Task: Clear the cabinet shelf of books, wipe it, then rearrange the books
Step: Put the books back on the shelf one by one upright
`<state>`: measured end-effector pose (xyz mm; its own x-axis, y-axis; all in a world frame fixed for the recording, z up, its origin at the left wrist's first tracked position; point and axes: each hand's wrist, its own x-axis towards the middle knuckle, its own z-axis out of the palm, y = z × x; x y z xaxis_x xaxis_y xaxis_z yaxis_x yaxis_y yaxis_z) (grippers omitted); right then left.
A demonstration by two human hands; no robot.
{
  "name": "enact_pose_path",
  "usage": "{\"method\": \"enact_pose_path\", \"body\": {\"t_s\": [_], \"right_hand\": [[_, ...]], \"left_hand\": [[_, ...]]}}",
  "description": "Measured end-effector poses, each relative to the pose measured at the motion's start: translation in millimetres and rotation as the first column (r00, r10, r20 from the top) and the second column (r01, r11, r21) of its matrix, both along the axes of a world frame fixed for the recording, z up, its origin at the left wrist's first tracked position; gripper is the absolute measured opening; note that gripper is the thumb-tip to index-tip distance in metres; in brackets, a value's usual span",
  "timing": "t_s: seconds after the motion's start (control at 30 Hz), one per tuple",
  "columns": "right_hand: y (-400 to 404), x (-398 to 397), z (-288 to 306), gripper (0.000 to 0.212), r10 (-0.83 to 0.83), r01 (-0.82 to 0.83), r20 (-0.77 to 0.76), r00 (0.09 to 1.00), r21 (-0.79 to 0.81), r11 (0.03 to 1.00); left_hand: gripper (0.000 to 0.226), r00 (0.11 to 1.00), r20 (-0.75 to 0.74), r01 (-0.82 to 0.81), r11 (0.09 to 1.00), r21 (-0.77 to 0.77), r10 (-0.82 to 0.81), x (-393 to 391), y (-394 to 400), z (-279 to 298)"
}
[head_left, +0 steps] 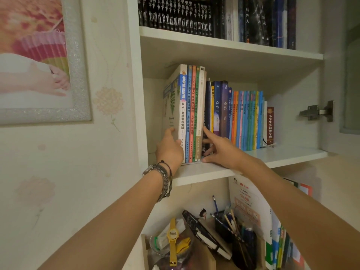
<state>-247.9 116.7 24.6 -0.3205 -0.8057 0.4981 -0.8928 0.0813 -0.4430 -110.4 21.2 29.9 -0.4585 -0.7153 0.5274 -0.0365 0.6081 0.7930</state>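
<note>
Down below my arms sit a yellow watch (172,235) and a cup of pens (226,225). Up higher, my left hand (169,148) curls its fingers round the outer cover of the tall books (188,114). My right hand (218,150) presses spread, straight fingers on their other side. These books stand on the white shelf (204,170). More books (247,119) stand beyond my right hand.

Upright row of colourful books (224,115) on white middle shelf (272,155) — taller leftmost volumes (190,114) pulled forward
</note>
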Motion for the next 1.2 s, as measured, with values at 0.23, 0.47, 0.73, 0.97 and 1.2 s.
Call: {"method": "enact_pose_path", "body": {"t_s": [0.23,0.47,0.73,0.97,1.2], "right_hand": [[2,3,-8,0.098,-0.002,0.011,0.066,0.998,-0.138,0.99],[0,0,-8,0.095,0.046,-0.027,0.125,0.991,-0.147,0.989],[-3,-4,0,0.101,0.016,-0.015,0.023,1.0,-0.037,0.999],[0,-2,2,0.092,-0.025,0.031,-0.095,0.995,0.067,0.997],[2,-7,7,0.09,-0.046,0.089,-0.236,0.971,0.178,0.98]], "left_hand": [[0.045,0.999,0.007,0.047,0.998,0.038,-0.048,-2,-4,-6],[0.045,0.997,0.015,0.071,0.995,0.068,-0.072,-4,-5,-6],[0.042,0.999,-0.001,0.04,0.994,0.105,-0.041,-4,-10,0],[0.04,0.999,-0.015,0.041,0.986,0.159,-0.039,3,-7,-1],[0.04,0.998,-0.044,0.049,0.983,0.175,-0.042,3,-8,-4]]}}
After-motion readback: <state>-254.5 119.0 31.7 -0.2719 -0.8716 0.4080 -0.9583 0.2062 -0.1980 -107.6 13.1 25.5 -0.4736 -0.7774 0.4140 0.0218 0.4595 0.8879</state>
